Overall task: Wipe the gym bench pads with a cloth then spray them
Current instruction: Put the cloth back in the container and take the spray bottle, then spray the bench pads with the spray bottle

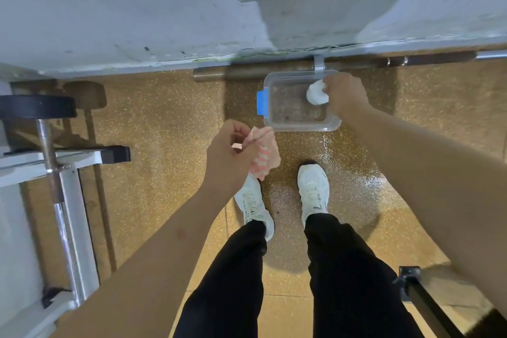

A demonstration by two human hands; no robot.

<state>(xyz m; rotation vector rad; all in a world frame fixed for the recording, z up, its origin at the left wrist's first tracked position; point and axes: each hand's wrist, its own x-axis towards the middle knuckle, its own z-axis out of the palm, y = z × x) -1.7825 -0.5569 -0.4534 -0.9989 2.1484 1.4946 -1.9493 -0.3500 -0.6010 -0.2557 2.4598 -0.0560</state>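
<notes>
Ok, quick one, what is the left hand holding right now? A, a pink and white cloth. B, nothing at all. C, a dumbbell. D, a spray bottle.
A: the left hand pinches a pink and white cloth in its fingers, hanging above the floor near the clear plastic container.

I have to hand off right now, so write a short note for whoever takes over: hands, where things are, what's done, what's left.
Left hand: grip shut on the pink-and-white cloth, held above the floor.
Right hand: grip shut on a white wad, over the clear plastic container on the floor by the wall.
Bench pads and spray bottle: not in view. A white metal frame with a black weight plate stands to the left.
Done: cannot tell; no wiped pad shows.
Left: likely wipe pads, then spray.
</notes>
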